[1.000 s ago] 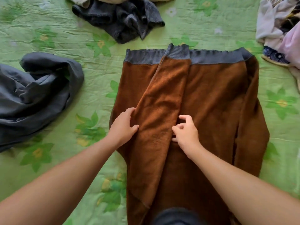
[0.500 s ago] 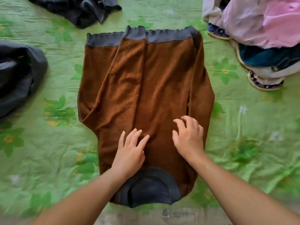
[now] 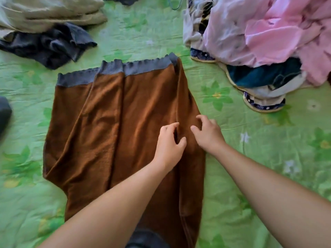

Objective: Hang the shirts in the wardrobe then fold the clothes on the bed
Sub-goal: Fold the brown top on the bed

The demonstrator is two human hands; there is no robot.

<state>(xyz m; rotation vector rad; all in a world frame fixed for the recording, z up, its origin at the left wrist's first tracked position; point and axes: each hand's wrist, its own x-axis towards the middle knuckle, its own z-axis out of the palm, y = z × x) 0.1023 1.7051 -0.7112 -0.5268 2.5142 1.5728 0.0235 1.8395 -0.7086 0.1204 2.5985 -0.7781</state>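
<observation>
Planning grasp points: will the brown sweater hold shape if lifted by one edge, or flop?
Likely floppy: the brown sweater lies in soft creases, with a sleeve folded flat over it. Probably grippy, not slippery, given its fuzzy pile.

A wrinkled green bedspread (image 3: 125,33) printed with leafy flowers fills the view; a thin dark wire (image 3: 174,6) lies at its far edge.

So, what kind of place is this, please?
Probably a bedroom: a green floral bedsheet covers the surface, a brown sweater lies spread on it, and loose clothes are piled nearby.
</observation>
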